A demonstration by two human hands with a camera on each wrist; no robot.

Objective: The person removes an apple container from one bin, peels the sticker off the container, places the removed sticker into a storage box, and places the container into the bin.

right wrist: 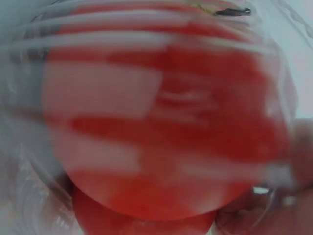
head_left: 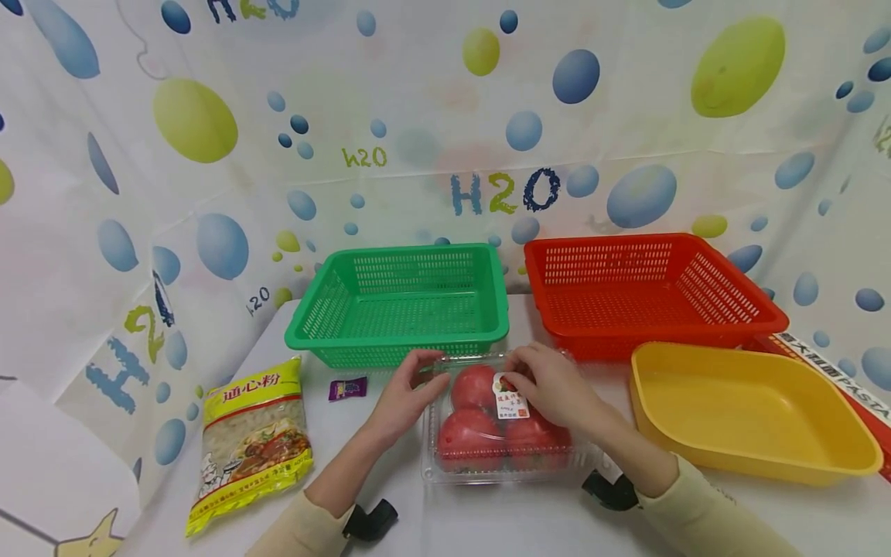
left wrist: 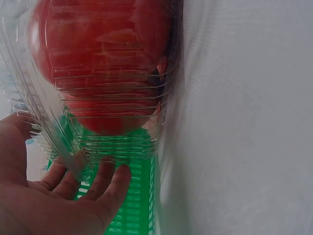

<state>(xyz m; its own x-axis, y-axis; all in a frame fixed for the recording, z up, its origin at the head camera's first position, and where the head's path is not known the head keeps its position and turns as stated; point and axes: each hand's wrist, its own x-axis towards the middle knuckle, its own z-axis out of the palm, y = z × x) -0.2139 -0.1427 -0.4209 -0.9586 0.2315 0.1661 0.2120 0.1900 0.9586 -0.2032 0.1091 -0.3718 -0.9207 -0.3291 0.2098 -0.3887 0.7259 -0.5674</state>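
Observation:
A clear plastic clamshell box [head_left: 455, 473] of several red tomatoes [head_left: 468, 435] sits on the white table in front of the person, with a white label [head_left: 513, 406] on its lid. At its far left corner the left hand [head_left: 406, 396] holds the edge; the left wrist view shows the thumb on one side and the fingertips [left wrist: 120, 178] against the ridged end. The right hand [head_left: 553, 387] grips the far right part, fingers bent over the lid and thumb near the label. Close up in the right wrist view, a tomato [right wrist: 161, 122] shows blurred through the plastic.
Behind the box stand a green basket [head_left: 397, 348] and a red basket [head_left: 647, 336]. A yellow tray [head_left: 752, 456] is at the right, beside a red PASTA package [head_left: 845, 375]. On the left lie a bag of pasta [head_left: 254, 441] and a small purple packet [head_left: 347, 388].

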